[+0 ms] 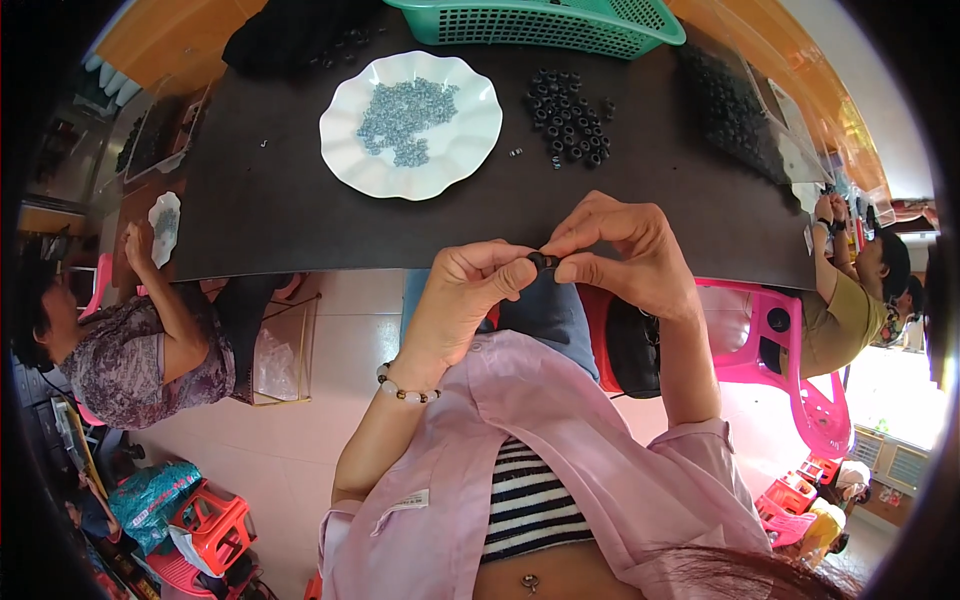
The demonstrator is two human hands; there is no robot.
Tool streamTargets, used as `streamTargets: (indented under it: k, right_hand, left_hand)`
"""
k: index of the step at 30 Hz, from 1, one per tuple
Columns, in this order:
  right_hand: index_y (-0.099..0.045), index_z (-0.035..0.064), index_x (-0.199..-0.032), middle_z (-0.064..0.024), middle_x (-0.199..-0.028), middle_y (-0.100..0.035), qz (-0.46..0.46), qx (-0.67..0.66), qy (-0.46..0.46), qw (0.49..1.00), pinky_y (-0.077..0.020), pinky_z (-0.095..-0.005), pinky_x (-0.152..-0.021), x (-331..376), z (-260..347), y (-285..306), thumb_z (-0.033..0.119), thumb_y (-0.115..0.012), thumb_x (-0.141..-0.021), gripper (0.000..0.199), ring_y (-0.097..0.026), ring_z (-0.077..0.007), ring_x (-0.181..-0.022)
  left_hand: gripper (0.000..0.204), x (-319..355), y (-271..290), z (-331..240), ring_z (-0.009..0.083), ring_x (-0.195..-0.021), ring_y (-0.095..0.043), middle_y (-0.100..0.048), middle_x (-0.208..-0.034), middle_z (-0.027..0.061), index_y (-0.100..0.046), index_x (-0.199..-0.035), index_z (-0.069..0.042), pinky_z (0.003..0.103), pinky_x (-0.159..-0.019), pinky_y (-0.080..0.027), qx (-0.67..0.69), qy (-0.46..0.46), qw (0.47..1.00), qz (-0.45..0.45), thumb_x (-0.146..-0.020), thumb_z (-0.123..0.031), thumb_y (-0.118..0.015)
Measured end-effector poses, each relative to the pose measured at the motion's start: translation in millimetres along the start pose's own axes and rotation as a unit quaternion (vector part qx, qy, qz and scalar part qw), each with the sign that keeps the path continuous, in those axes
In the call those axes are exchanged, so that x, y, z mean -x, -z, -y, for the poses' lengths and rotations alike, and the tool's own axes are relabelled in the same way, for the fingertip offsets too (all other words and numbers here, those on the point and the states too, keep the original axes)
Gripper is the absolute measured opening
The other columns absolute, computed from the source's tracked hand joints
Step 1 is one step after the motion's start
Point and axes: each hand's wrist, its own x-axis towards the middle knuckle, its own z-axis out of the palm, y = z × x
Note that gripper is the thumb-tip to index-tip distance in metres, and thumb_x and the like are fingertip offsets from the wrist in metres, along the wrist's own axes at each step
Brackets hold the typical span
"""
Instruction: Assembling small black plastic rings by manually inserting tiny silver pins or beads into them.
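Observation:
Just off the table's near edge, a small black round piece [542, 261] sits between my two hands. My left hand [468, 278] pinches its left side between thumb and forefinger. On the other side my right hand [632, 250] has thumb and forefinger closed at the piece; whether a smaller part is also between them is too small to tell. A white plate [338, 148] with a wavy rim holds a heap of small clear bluish pieces [405, 115]. To its right lies a cluster of black ring-shaped pieces [568, 115].
A green plastic basket [540, 38] stands at the table's far edge. Far right, a clear bin [740, 110] holds many black pieces. Loose clear bits [516, 152] lie near the black cluster. People sit at the left and right sides; a pink chair [760, 345] stands at right.

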Motion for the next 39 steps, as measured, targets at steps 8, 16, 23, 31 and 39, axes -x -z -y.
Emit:
streamTargets:
  k: [8,16,23,31,39]
  right_hand:
    - [-0.071,-0.0012,-0.087,-0.0069,-0.082,-0.064,0.017,-0.135,-0.044,0.990,-0.0447,-0.0218,-0.067,0,-15,1,0.004,-0.077,-0.075,0.014,-0.056,-0.0120,-0.076]
    - [-0.068,-0.0032,-0.086,-0.0060,-0.084,-0.060,0.045,-0.260,-0.087,0.961,-0.0451,-0.0198,-0.065,-1,-28,0,0.005,-0.076,-0.076,0.015,-0.055,-0.0102,-0.073]
    - [-0.070,-0.0008,-0.100,-0.0066,-0.091,-0.063,0.060,-0.248,-0.055,0.965,-0.0451,-0.0252,-0.074,-5,-13,-3,0.012,-0.078,-0.074,0.030,-0.055,-0.0125,-0.087]
    - [-0.076,0.0075,-0.093,-0.0022,-0.083,-0.068,0.101,0.103,0.203,0.969,-0.0414,-0.0307,-0.070,-10,1,8,0.020,-0.079,-0.064,0.032,-0.049,-0.0191,-0.078]
    - [-0.075,0.0069,-0.095,-0.0043,-0.085,-0.067,0.100,0.027,0.156,0.982,-0.0410,-0.0310,-0.071,-11,-3,3,0.023,-0.079,-0.067,0.032,-0.049,-0.0187,-0.079]
  left_hand:
    - [0.023,0,-6,-1,0.0078,-0.070,-0.055,-0.061,-0.083,0.0006,-0.070,-0.095,-0.002,0.021,-0.065,-0.046,-0.007,-0.014,1.000,0.011,-0.081,-0.019,-0.074]
    - [0.023,-1,-8,-6,0.0066,-0.069,-0.051,-0.056,-0.079,-0.0014,-0.071,-0.091,0.000,0.021,-0.064,-0.043,-0.056,-0.030,0.998,0.010,-0.079,-0.019,-0.076]
    - [0.023,2,-7,-13,0.0079,-0.069,-0.054,-0.063,-0.079,0.0019,-0.072,-0.091,0.000,0.021,-0.065,-0.045,-0.074,-0.011,0.997,0.026,-0.079,-0.020,-0.076]
    - [0.030,7,-2,-21,0.0075,-0.067,-0.054,-0.063,-0.075,0.0028,-0.072,-0.089,0.001,0.021,-0.063,-0.044,-0.039,0.034,0.994,0.098,-0.077,-0.026,-0.076]
    - [0.028,10,-6,-25,0.0092,-0.074,-0.057,-0.064,-0.083,0.0040,-0.072,-0.091,0.002,0.022,-0.070,-0.046,-0.060,-0.013,0.995,0.074,-0.073,-0.019,-0.079]
